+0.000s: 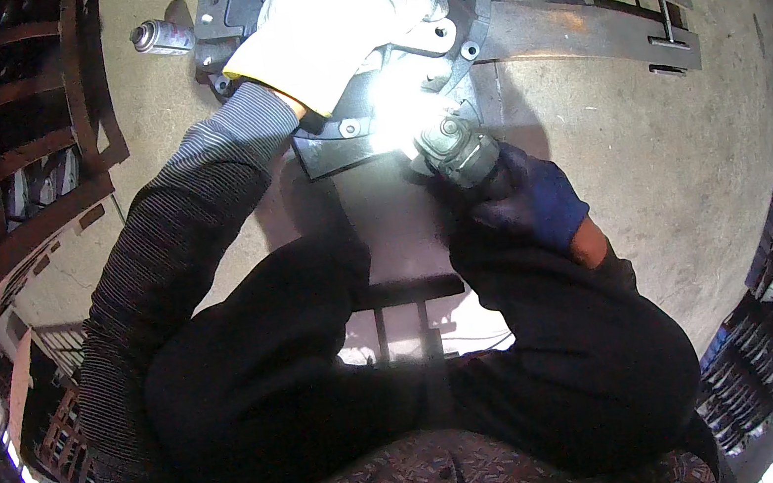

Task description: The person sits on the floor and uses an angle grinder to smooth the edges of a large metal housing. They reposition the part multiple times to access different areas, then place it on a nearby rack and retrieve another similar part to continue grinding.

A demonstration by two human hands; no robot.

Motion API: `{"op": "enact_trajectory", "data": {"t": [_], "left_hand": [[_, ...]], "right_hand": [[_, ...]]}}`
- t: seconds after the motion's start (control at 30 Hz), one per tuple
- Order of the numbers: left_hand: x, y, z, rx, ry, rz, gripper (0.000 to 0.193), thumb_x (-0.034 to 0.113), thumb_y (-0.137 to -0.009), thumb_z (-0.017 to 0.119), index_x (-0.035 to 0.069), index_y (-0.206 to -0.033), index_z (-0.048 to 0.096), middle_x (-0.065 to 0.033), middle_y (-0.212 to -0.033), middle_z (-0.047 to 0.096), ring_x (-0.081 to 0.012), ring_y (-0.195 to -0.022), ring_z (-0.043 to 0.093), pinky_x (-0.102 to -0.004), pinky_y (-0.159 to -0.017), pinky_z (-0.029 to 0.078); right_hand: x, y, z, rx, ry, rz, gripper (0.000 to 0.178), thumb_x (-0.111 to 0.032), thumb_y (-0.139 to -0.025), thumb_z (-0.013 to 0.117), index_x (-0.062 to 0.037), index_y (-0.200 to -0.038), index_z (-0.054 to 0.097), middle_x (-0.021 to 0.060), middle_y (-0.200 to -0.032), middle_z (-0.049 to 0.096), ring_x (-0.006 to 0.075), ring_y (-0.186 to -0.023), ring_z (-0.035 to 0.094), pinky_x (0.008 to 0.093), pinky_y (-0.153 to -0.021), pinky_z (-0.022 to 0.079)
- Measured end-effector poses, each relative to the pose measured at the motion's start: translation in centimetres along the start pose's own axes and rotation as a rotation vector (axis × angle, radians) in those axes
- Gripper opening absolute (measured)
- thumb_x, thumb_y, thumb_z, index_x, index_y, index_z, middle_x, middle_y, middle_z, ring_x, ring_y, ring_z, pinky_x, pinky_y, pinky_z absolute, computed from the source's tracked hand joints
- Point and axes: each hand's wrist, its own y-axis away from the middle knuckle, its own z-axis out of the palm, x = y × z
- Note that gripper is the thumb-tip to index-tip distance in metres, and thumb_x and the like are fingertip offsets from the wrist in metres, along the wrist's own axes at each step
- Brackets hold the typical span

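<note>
On the half-seen casting [351, 119], glare-bleached left hand [336, 37], grip unclear; right hand [518, 197] around dark tool [464, 155].

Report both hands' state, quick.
Left hand: on the grey casting; grip unclear in glare.
Right hand: closed on what looks like a lit flashlight.

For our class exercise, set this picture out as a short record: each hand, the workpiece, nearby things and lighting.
Left hand: in a pale glove with yellow cuff, seemingly resting on the casting
Right hand: in a dark blue glove, gripping a dark handheld tool, exact kind unclear
Workpiece: grey metal casting with bolt holes
Left of casting: spray can
Right of casting: slatted frame
Lighting: bright glare beside the tool
</note>
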Motion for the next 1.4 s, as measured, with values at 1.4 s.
{"op": "enact_trajectory", "data": {"t": [1.4], "left_hand": [[1.3,0.2,-0.2,-0.006,0.11,0.1,0.037,0.035,-0.103,0.062,0.012,-0.129,0.074,-0.0161,-0.12,0.076,-0.028,-0.099,0.076,-0.041,-0.083,0.059]], "right_hand": [[0.8,0.5,0.9,0.173,-0.011,-0.067,0.079,-0.052,-0.087,0.081,-0.0084,-0.147,0.054,0.0283,-0.112,0.074,0.0494,-0.103,0.072,0.0554,-0.088,0.059]]}}
